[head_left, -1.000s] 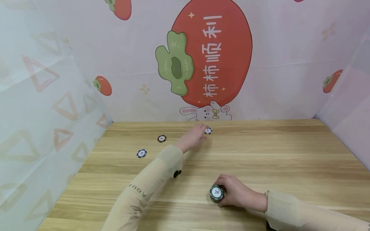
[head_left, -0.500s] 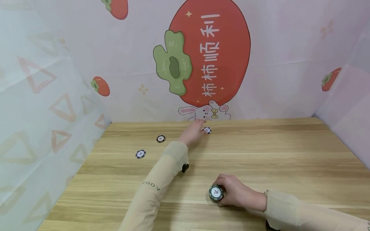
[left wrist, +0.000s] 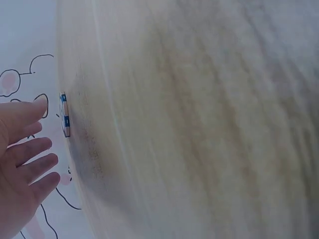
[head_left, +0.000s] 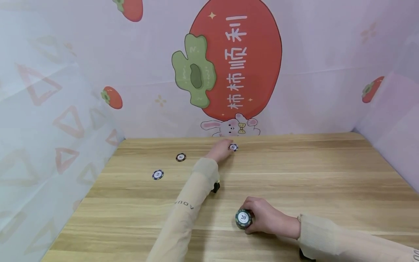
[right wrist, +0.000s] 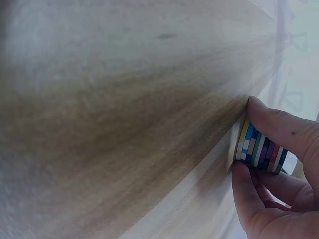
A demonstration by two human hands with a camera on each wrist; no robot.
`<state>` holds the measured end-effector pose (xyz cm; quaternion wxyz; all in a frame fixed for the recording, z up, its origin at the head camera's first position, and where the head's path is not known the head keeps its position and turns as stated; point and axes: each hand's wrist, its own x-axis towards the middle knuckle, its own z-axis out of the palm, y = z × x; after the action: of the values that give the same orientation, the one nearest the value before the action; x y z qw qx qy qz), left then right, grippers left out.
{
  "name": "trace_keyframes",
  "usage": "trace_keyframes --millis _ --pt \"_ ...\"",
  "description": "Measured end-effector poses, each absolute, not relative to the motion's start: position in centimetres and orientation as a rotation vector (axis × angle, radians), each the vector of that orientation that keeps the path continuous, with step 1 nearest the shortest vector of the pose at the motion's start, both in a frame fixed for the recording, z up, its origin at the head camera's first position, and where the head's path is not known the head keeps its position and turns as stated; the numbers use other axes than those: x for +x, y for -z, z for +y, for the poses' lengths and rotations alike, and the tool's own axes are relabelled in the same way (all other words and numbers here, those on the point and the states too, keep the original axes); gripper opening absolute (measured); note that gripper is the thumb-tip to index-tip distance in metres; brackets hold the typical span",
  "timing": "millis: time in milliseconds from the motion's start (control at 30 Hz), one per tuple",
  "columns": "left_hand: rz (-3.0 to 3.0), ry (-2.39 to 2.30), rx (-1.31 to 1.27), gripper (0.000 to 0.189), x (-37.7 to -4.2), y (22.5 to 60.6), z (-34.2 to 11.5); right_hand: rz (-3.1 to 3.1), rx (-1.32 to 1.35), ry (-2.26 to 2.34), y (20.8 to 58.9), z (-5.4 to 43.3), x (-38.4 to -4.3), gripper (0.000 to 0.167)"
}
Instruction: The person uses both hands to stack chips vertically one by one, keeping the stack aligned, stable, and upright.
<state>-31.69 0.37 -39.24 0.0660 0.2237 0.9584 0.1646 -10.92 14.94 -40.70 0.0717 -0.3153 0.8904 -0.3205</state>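
My right hand (head_left: 266, 217) grips a stack of poker chips (head_left: 243, 218) near the front of the table, with a green 20 chip on top. In the right wrist view, the thumb and fingers pinch the sides of the multicoloured chip stack (right wrist: 261, 149). At the back edge, my left hand (head_left: 221, 150) reaches beside a blue-and-white poker chip (head_left: 234, 147) that lies flat. The left wrist view shows the left hand (left wrist: 25, 159) with its fingers spread and a small gap between them and the chip (left wrist: 65, 115).
Two more poker chips lie flat on the left of the wooden table (head_left: 311, 174): a black one (head_left: 180, 157) and a blue one marked 10 (head_left: 158, 174). A printed backdrop (head_left: 314, 91) rises behind the table's back edge.
My left forearm has swung to the right, and the hand has come closer around the far chip. The right hand keeps its grip on the chip stack. The whole view has drifted slightly.
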Motion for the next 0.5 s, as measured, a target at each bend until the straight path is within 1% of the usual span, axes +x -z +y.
trace_keyframes --millis 133,500 --pt "2.88 -0.451 0.676 0.045 -31.98 39.62 0.62 2.67 -0.938 0.958 40.74 14.9 -10.94 0.04" --pt "2.811 -0.315 0.803 0.041 -31.45 39.38 1.18 2.681 -0.953 0.951 40.74 14.88 -10.96 0.04"
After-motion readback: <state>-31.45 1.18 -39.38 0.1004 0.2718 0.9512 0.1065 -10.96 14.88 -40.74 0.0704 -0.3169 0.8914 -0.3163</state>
